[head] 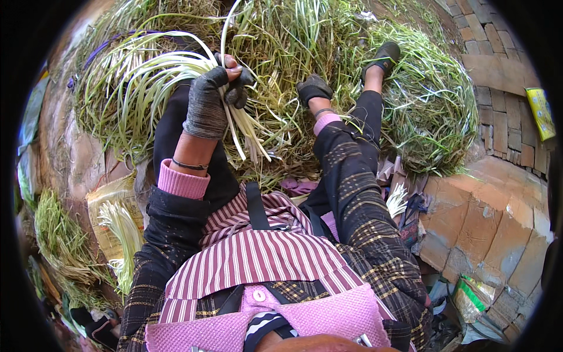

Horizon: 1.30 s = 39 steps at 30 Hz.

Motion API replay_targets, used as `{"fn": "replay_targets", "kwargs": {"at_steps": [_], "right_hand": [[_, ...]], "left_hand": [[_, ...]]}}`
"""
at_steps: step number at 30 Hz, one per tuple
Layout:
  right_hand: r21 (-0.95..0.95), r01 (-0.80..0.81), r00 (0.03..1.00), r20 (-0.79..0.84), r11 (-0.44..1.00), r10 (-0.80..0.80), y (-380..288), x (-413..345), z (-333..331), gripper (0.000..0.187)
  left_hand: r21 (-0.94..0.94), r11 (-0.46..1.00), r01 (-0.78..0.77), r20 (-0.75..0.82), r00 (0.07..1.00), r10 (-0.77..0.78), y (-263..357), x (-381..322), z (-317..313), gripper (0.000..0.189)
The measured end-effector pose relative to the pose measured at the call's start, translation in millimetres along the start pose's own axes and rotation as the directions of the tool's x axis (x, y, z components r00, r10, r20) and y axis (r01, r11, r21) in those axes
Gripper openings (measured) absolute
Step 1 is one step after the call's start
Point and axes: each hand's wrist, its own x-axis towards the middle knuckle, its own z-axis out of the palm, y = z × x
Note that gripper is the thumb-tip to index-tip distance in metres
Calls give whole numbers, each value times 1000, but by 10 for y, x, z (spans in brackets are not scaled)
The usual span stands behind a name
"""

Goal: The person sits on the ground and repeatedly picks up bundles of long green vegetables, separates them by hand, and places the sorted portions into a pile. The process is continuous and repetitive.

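Note:
My left hand (215,90), in a dark fingerless glove, grips a bundle of long, pale chive-like stalks (171,61). Their greenish ends arch over to the left, and their whitish ends point down beneath the fist. One stalk rises upright past the thumb. To the right, my right hand (314,89), also gloved, is over the heap of loose green and straw-coloured stalks (281,57). Its fingers look curled, and their inner side is hidden, so I cannot tell whether they hold anything.
A bundle of pale stalks (123,242) lies on a yellowish sack (107,215) at left, beside more loose greens (61,237). White stalk ends (397,200) show by my right knee. Flattened cardboard (475,215), a yellow packet (540,113) and brick paving (499,105) are at right.

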Motion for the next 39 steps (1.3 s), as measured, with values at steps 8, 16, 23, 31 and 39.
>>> {"fn": "replay_targets", "kwargs": {"at_steps": [8, 16, 23, 31, 39], "right_hand": [[473, 366, 924, -84, 801, -373, 194, -254, 147, 21], [595, 464, 506, 430, 656, -748, -30, -1384, 134, 29], [350, 314, 947, -186, 883, -263, 5, -204, -204, 22], [96, 79, 992, 94, 992, -88, -194, 26, 182, 44], [431, 503, 828, 9, 749, -561, 86, -1243, -228, 33]], "left_hand": [[-45, 999, 0, -29, 1000, -1, 12, -16, 20, 10], [-42, 999, -10, 39, 999, 12, -47, -7, -43, 10], [9, 1000, -13, 32, 999, 13, -69, -5, -30, 11], [80, 997, 16, -48, 999, -13, -33, -20, 25, 10], [103, 993, 61, -109, 993, -49, -72, -36, 42, 13]]}}
